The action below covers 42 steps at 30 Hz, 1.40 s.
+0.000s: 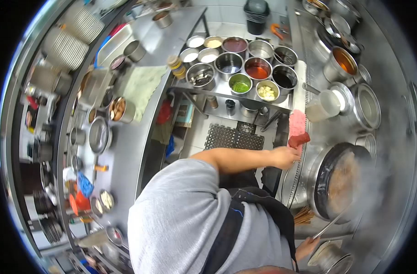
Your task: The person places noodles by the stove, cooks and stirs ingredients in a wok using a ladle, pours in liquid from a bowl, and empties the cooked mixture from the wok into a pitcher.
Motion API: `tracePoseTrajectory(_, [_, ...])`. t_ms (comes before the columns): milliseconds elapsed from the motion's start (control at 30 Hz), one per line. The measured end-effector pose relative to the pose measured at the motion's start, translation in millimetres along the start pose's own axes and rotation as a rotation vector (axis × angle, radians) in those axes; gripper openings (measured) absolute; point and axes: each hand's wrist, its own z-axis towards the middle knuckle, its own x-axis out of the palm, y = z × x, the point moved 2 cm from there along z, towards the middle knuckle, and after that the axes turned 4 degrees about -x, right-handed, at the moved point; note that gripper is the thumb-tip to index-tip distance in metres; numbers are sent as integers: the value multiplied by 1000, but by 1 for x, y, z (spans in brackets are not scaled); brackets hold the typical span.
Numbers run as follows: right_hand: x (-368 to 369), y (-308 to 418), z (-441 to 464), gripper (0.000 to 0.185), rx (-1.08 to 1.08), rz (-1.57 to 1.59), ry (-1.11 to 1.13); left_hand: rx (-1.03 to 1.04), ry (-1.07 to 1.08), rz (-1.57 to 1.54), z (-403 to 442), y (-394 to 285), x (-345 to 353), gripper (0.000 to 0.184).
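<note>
My left hand (288, 157) reaches out to the stove edge, its fingers closed on a bunched red cloth (299, 140). Just beyond it, a pink cloth (297, 119) lies along the same edge. Low in the view, my right hand (306, 247) grips the long handle of a cooking tool (328, 225), whose far end reaches into the wok and is lost in steam. Brownish food or liquid (344, 176) fills the black wok (324, 164), and white steam blurs its right side.
Steel pots of sauces and chopped ingredients stand on a rack (204, 91) ahead. A plastic jug (322, 106) and a pot of orange liquid (343, 64) sit beyond the wok. Bamboo-like sticks (303, 216) lie near it. A steel counter (126, 150) with bowls runs behind me.
</note>
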Motion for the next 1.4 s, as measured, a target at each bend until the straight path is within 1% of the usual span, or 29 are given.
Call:
tracePoseTrajectory(33, [-9,7,-12,50,-85,-31,-15,-40,-38,-11,-29,20,-4,40])
tracePoseTrajectory(67, [-9,7,-21,50,-108,-22,-15,-193,-27,-24,-65,32,-15,37])
tracePoseTrajectory(133, [-10,-5,-29,47,5,-96,36,-529,-5,-4,-134,60,-13,37])
tracePoseTrajectory(167, [-12,1,-32,47,-7,-95,42,-664,10,37,-176,87,0,33])
tracePoseTrajectory(233, [-21,14,-44,45,-56,48,133,-1018,165,103,-265,127,22,34])
tracePoseTrajectory(267, [-5,-6,-41,45,-178,68,30,-1127,277,144,-314,153,47,39])
tracePoseTrajectory(300, [-4,-5,-40,46,-181,86,100,-1268,319,128,-363,166,71,39])
tracePoseTrajectory(333, [-3,-4,-40,49,-254,63,85,-1496,365,35,-426,205,119,37])
tracePoseTrajectory(367, [-5,9,-39,52,-257,115,57,-1491,563,88,-453,207,139,36])
tracePoseTrajectory(400, [-7,20,-36,51,-228,214,82,-1551,767,85,-448,159,103,38])
tracePoseTrajectory(433, [14,2,-26,50,-117,397,108,-1502,826,79,-450,138,92,36])
tracePoseTrajectory(467, [12,13,-17,48,-151,305,90,-1436,837,74,-451,134,93,35])
tracePoseTrajectory(500, [9,27,-7,44,-164,437,84,-1360,846,71,-452,139,94,34])
tracePoseTrajectory(533, [15,19,1,43,-199,120,-62,-1258,901,96,-428,145,91,33])
tracePoseTrajectory(567, [18,22,8,44,-238,135,-171,-1187,937,88,-411,146,86,32])
tracePoseTrajectory(600, [13,31,15,45,-82,109,-76,-1124,986,78,-394,145,80,31])
tracePoseTrajectory(767, [21,30,18,46,57,216,-150,-781,1175,-69,-242,115,67,27])
tracePoseTrajectory(833, [19,37,17,48,64,238,-212,-644,1114,-163,-169,80,57,27])
tracePoseTrajectory(900, [18,38,11,56,373,713,-2,-522,933,-270,-102,40,39,26])
tracePoseTrajectory(933, [28,30,12,64,307,898,-21,-441,783,-265,-71,20,29,31])
tracePoseTrajectory(967, [18,32,10,64,325,900,-38,-358,631,-263,-38,4,17,35])
tracePoseTrajectory(1033, [-11,53,-1,62,384,1226,48,-319,611,-316,31,-23,-2,42])
tracePoseTrajectory(1100, [-14,61,-11,61,482,1238,-13,-4,501,-315,95,-45,-7,39])
tracePoseTrajectory(1167, [-34,85,-19,66,514,1250,0,-57,472,-223,142,-97,-26,36])
tracePoseTrajectory(1233, [-28,92,-26,69,542,1269,-61,220,420,-146,188,-130,-25,37])
tracePoseTrajectory(1267, [-30,99,-29,68,554,1303,-94,231,437,-157,209,-139,-18,37])
tracePoseTrajectory(1333, [-35,114,-33,67,563,1354,-143,420,455,-77,244,-157,1,41])
tracePoseTrajectory(1367, [-39,123,-34,67,576,1344,-154,427,467,-89,262,-165,14,41])
tracePoseTrajectory(1400, [-43,133,-35,66,593,1385,-182,495,525,42,277,-172,29,43])
